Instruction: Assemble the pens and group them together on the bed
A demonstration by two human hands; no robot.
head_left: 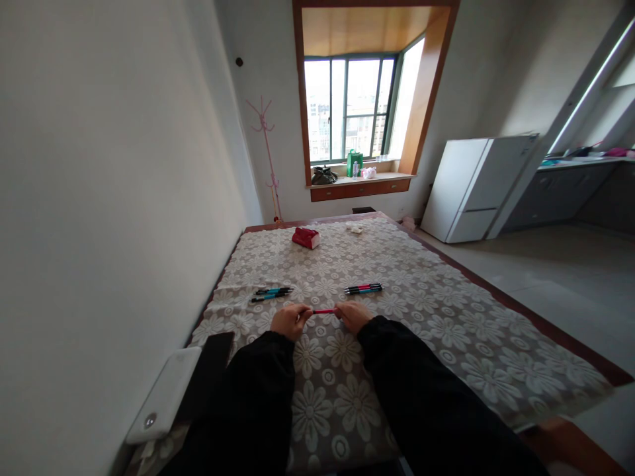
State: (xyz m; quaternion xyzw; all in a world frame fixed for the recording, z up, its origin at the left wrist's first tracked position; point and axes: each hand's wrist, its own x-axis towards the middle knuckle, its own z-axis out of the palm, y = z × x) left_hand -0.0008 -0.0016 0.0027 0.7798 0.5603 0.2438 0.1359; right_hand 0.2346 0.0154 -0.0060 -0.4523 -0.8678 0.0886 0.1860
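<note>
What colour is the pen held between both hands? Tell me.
Pink, or reddish pink: the pen shows between the left hand and right hand in the head view.

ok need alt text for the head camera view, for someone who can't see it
Both hands, left hand and right hand, hold a pink pen by its ends over a floral tablecloth. Beyond them lie a group of blue pens and a group of pink pens, and farther off a red box towards a window.

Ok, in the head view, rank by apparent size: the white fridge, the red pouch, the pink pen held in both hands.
1. White fridge, largest though farthest.
2. Red pouch.
3. Pink pen, mostly hidden between left hand and right hand; its rank against the pouch is unsure.
</note>
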